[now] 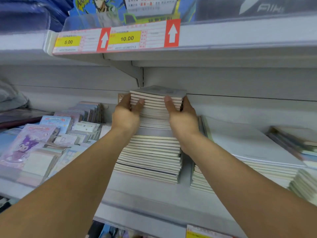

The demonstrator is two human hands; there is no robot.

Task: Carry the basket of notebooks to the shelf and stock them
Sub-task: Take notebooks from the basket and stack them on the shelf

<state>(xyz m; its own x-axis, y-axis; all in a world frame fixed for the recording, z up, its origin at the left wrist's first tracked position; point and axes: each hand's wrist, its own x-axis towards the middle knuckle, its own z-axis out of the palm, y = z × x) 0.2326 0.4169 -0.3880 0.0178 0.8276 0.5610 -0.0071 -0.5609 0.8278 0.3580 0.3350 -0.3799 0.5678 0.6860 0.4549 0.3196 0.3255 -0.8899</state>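
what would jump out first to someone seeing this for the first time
The tall stack of notebooks at the middle of the shelf, with the left hand and right hand in a grip on its upper bundle. Next, the yellow price tags on the shelf edge above.

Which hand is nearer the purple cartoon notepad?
Left. The left hand grips the notebook stack's left side, closer to the purple cartoon notepad; the right hand grips the far side.

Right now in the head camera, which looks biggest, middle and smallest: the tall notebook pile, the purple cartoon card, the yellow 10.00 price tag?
1. Tall notebook pile, biggest by far.
2. Purple cartoon card.
3. Yellow 10.00 price tag, smallest.
The card sits nearer the camera, so its real size is unsure.
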